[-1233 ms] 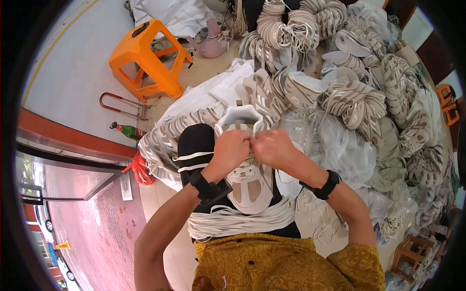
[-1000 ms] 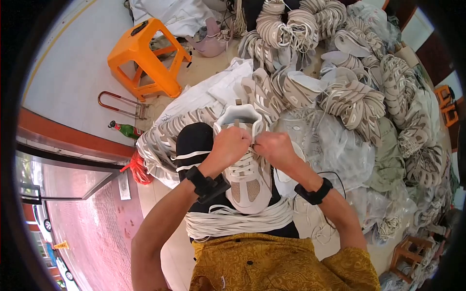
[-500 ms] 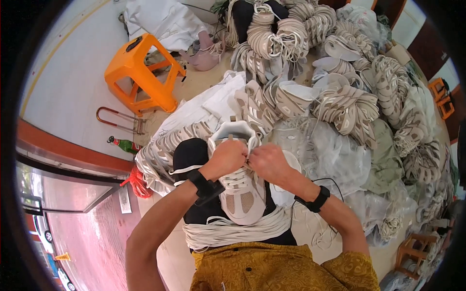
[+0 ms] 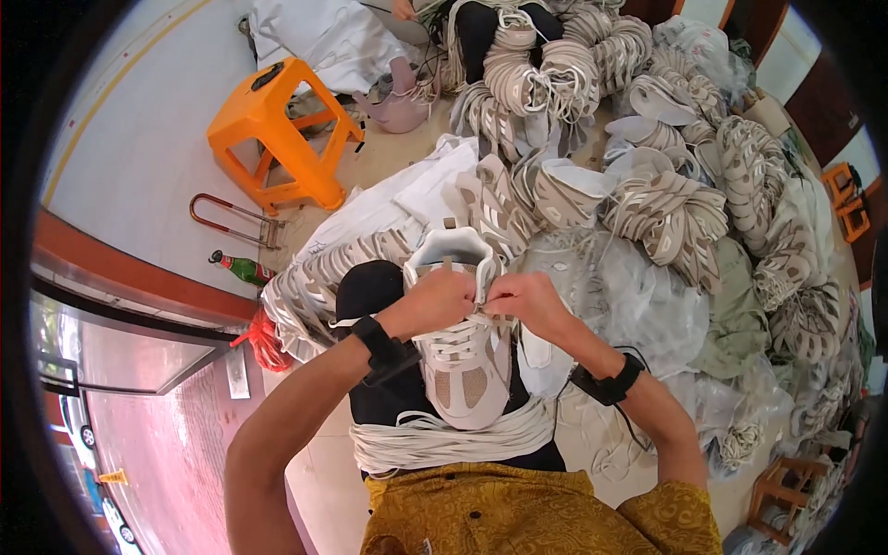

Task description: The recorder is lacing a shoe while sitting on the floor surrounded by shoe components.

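1. Two hands meet over one pale shoe upper (image 4: 462, 356), which lies toe-down on the person's lap; everything below is placed relative to that upper
2. Far to its upper left stands an orange plastic stool (image 4: 270, 129), and between stool and upper a green bottle (image 4: 242, 268) lies on the floor beside a bent red metal bar (image 4: 231, 217)
3. Just left of the upper, a red plastic bag (image 4: 264, 340) sits at the edge of a fanned stack of matching uppers (image 4: 310, 287)
4. The left hand (image 4: 435, 301) rests on the upper's collar end, fingers curled narrow and pinching a white lace (image 4: 458, 328); a black band (image 4: 377, 342) circles that wrist
5. Below the upper, a thick bundle of loose white laces (image 4: 444, 442) lies across the lap
6. The lacing looks well along, in my judgement: white crossings cover the middle eyelets, and only the top rows beside the collar seem left to thread or tighten, though the fingers hide those rows
7. The right hand (image 4: 523, 301) touches the same collar end from the other side, fingers closed tight on the lace
8. To the right and above the upper, heaps of bundled uppers (image 4: 666, 217) and clear plastic bags (image 4: 610, 296) spread across the floor
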Demonstrator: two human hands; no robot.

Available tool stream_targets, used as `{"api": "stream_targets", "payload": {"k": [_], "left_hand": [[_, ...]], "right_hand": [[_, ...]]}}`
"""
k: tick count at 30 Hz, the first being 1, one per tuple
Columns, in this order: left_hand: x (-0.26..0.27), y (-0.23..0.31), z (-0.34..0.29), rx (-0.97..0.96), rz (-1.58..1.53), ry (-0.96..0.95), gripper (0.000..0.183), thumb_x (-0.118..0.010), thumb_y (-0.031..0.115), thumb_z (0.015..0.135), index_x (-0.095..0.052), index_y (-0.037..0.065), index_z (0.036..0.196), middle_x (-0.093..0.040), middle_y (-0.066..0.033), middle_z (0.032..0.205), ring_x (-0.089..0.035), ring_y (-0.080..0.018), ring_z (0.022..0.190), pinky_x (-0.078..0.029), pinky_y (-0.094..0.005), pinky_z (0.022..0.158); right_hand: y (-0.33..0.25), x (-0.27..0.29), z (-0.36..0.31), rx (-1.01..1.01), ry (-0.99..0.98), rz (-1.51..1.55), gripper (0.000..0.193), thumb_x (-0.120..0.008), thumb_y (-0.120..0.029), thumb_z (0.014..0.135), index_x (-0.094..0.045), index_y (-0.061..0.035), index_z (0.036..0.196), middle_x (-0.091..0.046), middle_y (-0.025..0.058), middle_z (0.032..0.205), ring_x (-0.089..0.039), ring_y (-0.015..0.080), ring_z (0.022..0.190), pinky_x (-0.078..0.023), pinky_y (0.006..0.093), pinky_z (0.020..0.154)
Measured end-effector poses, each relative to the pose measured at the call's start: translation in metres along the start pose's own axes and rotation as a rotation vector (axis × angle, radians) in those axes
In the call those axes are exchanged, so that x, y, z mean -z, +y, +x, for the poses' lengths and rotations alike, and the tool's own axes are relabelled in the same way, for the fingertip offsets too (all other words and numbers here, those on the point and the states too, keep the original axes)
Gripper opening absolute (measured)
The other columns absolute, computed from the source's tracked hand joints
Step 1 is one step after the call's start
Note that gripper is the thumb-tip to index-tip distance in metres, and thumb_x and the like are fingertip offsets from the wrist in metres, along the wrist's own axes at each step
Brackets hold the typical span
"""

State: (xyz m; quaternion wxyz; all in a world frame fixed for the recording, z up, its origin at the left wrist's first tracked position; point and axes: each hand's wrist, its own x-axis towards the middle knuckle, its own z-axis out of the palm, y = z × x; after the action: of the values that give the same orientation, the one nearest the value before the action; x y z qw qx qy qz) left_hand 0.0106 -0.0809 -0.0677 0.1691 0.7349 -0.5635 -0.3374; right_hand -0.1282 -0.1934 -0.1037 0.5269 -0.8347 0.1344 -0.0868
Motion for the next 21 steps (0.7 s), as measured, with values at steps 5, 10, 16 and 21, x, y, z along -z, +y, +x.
{"api": "stream_targets", "payload": {"k": [5,10,16,21], "left_hand": [[-0.007,0.007,-0.017,-0.133,0.499,0.239,0.008,-0.05,0.006,0.07,-0.056,0.0,0.07,-0.057,-0.0183,0.066,-0.058,-0.0339,0.063,-0.046,-0.0417,0.058],[0.06,-0.025,-0.067,0.157,-0.082,0.544,0.014,-0.048,0.011,0.08,-0.053,-0.002,0.08,-0.051,-0.0059,0.059,-0.05,-0.0116,0.047,-0.039,-0.0243,0.042],[0.039,0.039,-0.091,0.151,-0.8,0.394,0.01,-0.051,0.007,0.081,-0.055,-0.001,0.085,-0.053,-0.0026,0.065,-0.049,-0.0065,0.048,-0.039,-0.0191,0.045],[0.039,0.005,-0.08,-0.027,-1.265,0.443,0.012,-0.049,0.008,0.082,-0.056,-0.002,0.087,-0.056,-0.0067,0.076,-0.056,-0.0126,0.066,-0.042,-0.0212,0.056]], "right_hand": [[-0.019,0.001,0.018,0.435,0.276,-0.302,0.019,-0.063,-0.007,0.058,-0.059,-0.0069,0.076,-0.055,0.0059,0.082,-0.051,0.025,0.082,-0.042,0.0334,0.073],[-0.013,0.002,0.022,0.468,0.16,-0.443,0.02,-0.064,-0.008,0.058,-0.06,-0.0078,0.078,-0.056,0.0042,0.088,-0.053,0.0225,0.082,-0.042,0.0319,0.077],[-0.07,-0.035,0.01,0.51,0.054,-0.206,0.011,-0.063,-0.013,0.063,-0.06,-0.0071,0.073,-0.055,0.0084,0.077,-0.055,0.024,0.073,-0.046,0.0324,0.065],[-0.046,-0.033,0.017,0.267,0.023,0.107,0.012,-0.062,-0.015,0.071,-0.061,-0.0034,0.075,-0.055,0.0057,0.058,-0.055,0.0167,0.051,-0.043,0.0265,0.047]]}}
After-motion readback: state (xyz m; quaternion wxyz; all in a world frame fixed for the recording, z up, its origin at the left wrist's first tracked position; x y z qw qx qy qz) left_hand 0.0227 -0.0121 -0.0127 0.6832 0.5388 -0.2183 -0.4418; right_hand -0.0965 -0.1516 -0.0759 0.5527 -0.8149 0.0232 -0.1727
